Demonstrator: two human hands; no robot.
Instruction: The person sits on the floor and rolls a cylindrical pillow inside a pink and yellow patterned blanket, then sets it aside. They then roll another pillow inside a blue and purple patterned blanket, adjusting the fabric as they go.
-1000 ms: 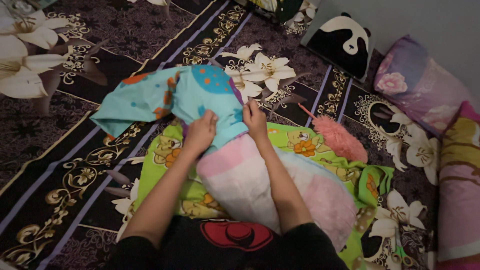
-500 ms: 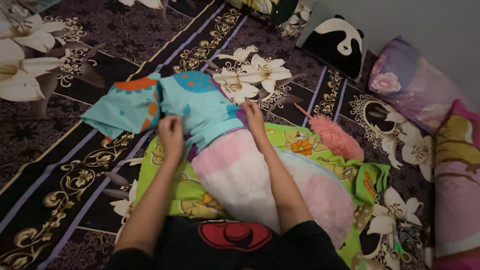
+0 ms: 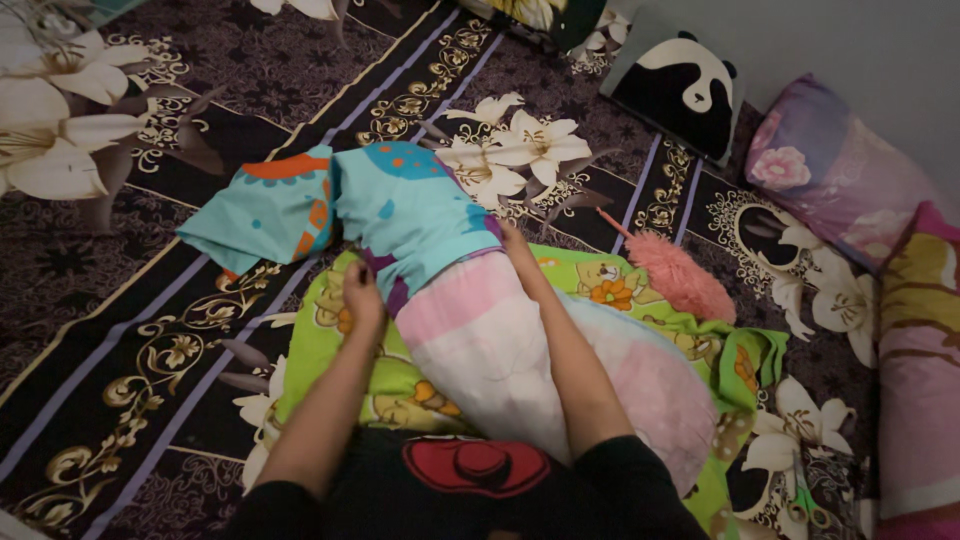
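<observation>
pillowcase (image 3: 400, 210) showing turquoise with orange and blue spots | pillow (image 3: 540, 350) looking pale pink and white | sheet (image 3: 330, 360) glowing lime green with cartoon bears | bedspread (image 3: 120, 290) wearing dark purple, white lilies, gold scrolls | duster (image 3: 680, 275) sitting fluffy pink | cushion (image 3: 680, 85) rocking black-and-white panda

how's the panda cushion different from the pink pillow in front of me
The panda cushion is black and white, square, and leans against the wall untouched. The pink pillow is pale pink and white, long, lies flat on the green sheet, partly inside a turquoise pillowcase, between both hands.
</observation>
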